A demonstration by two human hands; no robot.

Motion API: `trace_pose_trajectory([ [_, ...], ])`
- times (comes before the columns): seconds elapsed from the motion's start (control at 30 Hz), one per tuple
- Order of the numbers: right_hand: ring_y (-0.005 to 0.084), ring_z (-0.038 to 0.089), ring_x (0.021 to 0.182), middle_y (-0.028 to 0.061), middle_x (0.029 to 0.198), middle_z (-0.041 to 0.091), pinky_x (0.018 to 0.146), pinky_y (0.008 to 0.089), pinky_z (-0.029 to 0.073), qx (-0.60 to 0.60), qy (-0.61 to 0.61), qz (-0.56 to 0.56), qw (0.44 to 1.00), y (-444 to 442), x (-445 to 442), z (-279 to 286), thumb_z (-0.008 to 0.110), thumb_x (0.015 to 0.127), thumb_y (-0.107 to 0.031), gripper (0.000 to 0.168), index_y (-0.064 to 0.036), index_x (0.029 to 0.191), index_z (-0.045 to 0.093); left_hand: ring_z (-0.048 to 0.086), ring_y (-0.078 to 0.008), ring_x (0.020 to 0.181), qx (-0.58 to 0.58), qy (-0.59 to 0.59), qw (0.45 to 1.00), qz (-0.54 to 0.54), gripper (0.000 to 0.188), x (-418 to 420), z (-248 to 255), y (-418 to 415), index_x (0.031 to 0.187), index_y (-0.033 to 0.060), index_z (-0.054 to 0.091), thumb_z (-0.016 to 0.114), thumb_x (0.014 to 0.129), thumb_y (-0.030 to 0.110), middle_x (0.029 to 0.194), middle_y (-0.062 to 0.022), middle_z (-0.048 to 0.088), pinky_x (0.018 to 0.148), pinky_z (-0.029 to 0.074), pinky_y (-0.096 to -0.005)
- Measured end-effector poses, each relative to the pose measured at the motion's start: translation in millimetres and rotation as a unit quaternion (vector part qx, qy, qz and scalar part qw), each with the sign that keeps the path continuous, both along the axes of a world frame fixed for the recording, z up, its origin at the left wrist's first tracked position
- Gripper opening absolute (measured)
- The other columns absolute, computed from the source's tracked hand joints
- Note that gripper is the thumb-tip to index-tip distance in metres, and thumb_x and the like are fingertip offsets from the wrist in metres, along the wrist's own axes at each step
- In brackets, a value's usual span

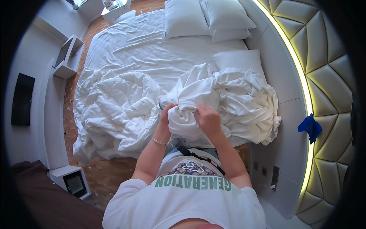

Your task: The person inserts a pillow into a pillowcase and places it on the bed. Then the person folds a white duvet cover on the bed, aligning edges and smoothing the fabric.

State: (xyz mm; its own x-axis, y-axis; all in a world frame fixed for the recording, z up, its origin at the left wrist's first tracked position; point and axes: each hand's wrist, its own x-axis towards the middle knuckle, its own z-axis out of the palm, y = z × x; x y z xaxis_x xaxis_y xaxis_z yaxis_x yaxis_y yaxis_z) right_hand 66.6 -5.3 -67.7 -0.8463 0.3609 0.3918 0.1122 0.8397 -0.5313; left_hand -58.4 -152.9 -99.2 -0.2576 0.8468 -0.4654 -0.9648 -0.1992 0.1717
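Both of my hands grip a bunched white cloth [186, 117], probably bed linen, in front of my waist at the bed's near side. My left hand [165, 114] pinches its left side, with the thumb on top. On the right side, my right hand [208, 116] is curled around a fold. The fingers under the cloth are hidden. A crumpled white duvet [123, 108] lies left of my hands. More rumpled white linen [248, 100] spreads to the right, partly against a white pillow [240, 61]. Beneath it all is the bed with a wrinkled white sheet [137, 51].
Several white pillows [187, 18] lie at the bed's far right. A padded headboard wall [326, 86] with a lit strip runs along the right, a blue cloth [310, 128] hanging on it. At left are a wall shelf [68, 57], a television [23, 99] and a low cabinet [71, 181].
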Motion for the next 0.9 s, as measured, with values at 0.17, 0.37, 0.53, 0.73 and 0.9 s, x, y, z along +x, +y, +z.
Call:
trace_pose_trajectory([
  [0.17, 0.0283, 0.059, 0.070, 0.0096, 0.074, 0.060, 0.062, 0.0374, 0.047, 0.022, 0.014, 0.022, 0.999, -13, 9, 6, 0.061, 0.071, -0.010, 0.007, -0.007, 0.077, 0.058, 0.064, -0.0254, 0.080, 0.011, 0.007, 0.997, 0.075, 0.031, -4, -15, 3, 0.097, 0.0003, 0.061, 0.045, 0.084, 0.023, 0.088, -0.0121, 0.066, 0.075, 0.051, -0.0373],
  [0.37, 0.0306, 0.056, 0.062, 0.0107, 0.067, 0.057, 0.057, 0.0368, 0.045, -0.185, 0.048, 0.198, 0.961, -37, 32, 6, 0.059, 0.077, -0.011, 0.009, -0.005, 0.072, 0.055, 0.062, -0.0258, 0.086, 0.027, 0.093, 0.984, 0.146, 0.034, -15, 10, -3, 0.100, 0.0034, 0.061, 0.042, 0.084, 0.028, 0.094, -0.0120, 0.065, 0.082, 0.048, -0.0375],
  [0.53, 0.0324, 0.053, 0.059, 0.0127, 0.066, 0.057, 0.058, 0.0314, 0.045, -0.449, -0.140, 0.166, 0.867, -32, 29, 0, 0.054, 0.086, -0.018, 0.017, -0.004, 0.076, 0.057, 0.062, -0.0246, 0.085, -0.029, 0.164, 0.973, 0.162, 0.036, 14, 79, -17, 0.101, 0.0034, 0.060, 0.047, 0.081, 0.030, 0.094, -0.0111, 0.065, 0.081, 0.049, -0.0343],
  [0.73, 0.0338, 0.059, 0.069, 0.0135, 0.078, 0.062, 0.063, 0.0381, 0.048, -0.082, 0.051, -0.044, 0.994, 9, -22, -24, 0.052, 0.083, -0.014, 0.015, -0.003, 0.086, 0.061, 0.061, -0.0232, 0.089, -0.067, 0.254, 0.961, 0.089, 0.029, 32, -6, -38, 0.103, 0.0076, 0.058, 0.052, 0.082, 0.026, 0.099, -0.0115, 0.063, 0.083, 0.049, -0.0359],
  [0.9, 0.0344, 0.059, 0.075, 0.0162, 0.081, 0.062, 0.065, 0.0411, 0.048, -0.123, -0.011, -0.005, 0.992, -6, -16, -45, 0.053, 0.080, -0.010, 0.014, -0.003, 0.088, 0.062, 0.064, -0.0252, 0.078, -0.059, -0.025, 0.996, 0.062, 0.031, 39, -11, -17, 0.095, 0.0029, 0.062, 0.044, 0.083, 0.025, 0.089, -0.0116, 0.066, 0.073, 0.052, -0.0356],
])
